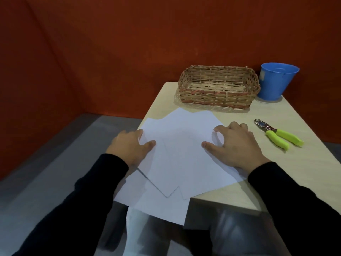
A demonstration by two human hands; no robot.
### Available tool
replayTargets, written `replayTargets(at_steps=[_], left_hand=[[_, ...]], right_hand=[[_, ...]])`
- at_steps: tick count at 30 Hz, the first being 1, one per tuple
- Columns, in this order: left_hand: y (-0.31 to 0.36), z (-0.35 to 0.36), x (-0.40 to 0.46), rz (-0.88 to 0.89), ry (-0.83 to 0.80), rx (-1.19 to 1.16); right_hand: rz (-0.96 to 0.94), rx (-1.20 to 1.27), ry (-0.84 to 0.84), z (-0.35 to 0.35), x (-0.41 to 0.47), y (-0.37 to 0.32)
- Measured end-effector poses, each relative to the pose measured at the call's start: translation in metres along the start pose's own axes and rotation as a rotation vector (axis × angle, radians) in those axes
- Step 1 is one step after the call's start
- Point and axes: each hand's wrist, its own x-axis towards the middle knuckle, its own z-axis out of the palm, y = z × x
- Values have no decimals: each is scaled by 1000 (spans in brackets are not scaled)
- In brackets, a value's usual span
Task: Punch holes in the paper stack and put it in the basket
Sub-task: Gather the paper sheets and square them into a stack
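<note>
right hand [238, 145] resting curled on fanned paper sheets [177, 156], gripping nothing | left hand [130, 147] lying flat | hole punch [278, 133] lying just right of sheets, nearer right hand

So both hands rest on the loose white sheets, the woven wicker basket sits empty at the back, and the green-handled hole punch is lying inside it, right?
Not quite. The head view shows the green-handled hole punch lying on the pale wooden table, right of the right hand, not in the woven wicker basket. The rest holds: the left hand and right hand rest on the loose white sheets, and the basket is empty.
</note>
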Motion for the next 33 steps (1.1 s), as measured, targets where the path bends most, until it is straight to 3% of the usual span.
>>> replayTargets(at_steps=[2,8,15,19,27,33], left_hand=[[-1,-4,-8,-32,54,80],[0,-26,-8,-35,56,-3],[11,-26,-3,-47,-106,115],[15,-21,-2,-12,-84,145],[14,-21,7,-17,-38,92],[-18,-27,14,-134,-27,-199]], right_hand=[[29,-13,16,2,-7,-3],[105,-11,45,-2,-8,-2],[104,-36,-13,6,-3,2],[111,-52,0,7,-2,2],[117,-76,-4,6,-5,4],[129,-43,23,2,-6,7]])
